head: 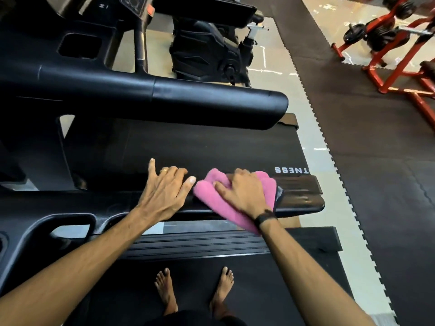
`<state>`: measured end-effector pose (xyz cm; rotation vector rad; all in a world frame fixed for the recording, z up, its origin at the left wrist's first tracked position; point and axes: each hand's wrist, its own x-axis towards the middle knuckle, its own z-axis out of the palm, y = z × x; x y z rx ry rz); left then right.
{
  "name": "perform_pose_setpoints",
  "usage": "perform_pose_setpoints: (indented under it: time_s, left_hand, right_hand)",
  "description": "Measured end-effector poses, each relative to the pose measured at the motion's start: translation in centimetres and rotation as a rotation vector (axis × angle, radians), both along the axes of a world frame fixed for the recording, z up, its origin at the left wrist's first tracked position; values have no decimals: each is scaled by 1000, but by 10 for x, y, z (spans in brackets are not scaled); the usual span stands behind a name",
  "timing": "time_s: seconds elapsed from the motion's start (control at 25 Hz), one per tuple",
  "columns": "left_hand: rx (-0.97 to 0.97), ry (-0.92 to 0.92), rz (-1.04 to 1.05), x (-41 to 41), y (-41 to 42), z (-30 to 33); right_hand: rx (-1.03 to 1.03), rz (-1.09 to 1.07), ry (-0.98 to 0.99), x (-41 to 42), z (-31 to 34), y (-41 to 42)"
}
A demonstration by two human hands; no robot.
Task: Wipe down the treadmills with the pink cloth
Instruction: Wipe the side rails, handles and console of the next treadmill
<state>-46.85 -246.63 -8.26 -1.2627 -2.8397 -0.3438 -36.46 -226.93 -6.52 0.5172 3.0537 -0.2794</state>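
Observation:
A folded pink cloth (209,191) lies on the black handrail (299,198) of the treadmill I stand on. My right hand (242,191) presses down on the cloth with fingers spread over it, near the rail's free end. My left hand (167,187) rests flat on the same rail just left of the cloth, fingers apart, holding nothing. Beyond the rail lies the belt of a second treadmill (211,147), with its thick black handrail (164,102) above it. My bare feet stand on the near belt (270,290).
An exercise bike (207,48) stands behind the far treadmill. Red weight racks with plates (386,43) sit at the upper right on dark interlocking floor mats (376,161). A treadmill console with cup holders (80,45) fills the upper left.

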Motion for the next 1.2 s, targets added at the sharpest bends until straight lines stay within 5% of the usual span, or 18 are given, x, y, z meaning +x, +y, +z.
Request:
perform_pose_setpoints:
  time_s: [0.12,0.32,0.44,0.64,0.72,0.88,1.0,1.08,1.2]
  left_hand:
    - [11,-13,47,3,0,2]
    - [-53,31,227,8,3,2]
    - [-78,33,332,12,6,4]
    - [-40,20,364,16,5,2]
    - [18,30,382,18,5,2]
    - [169,97,372,19,5,3]
    - [186,113,338,19,3,4]
    - [167,124,325,18,1,4]
    - [137,101,306,15,0,4]
  right_hand:
    - [-115,125,175,56,8,48]
    - [-129,-233,-356,21,-3,132]
    - [-158,-117,-478,-29,-15,87]
    - [-146,317,79,36,5,60]
    - [-192,340,99,59,9,94]
    - [-317,-22,-461,5,-4,132]
    - [-452,76,-674,-45,-14,86]
    - [-455,138,-586,-61,-16,49]
    - [-291,328,-174,-21,-5,38]
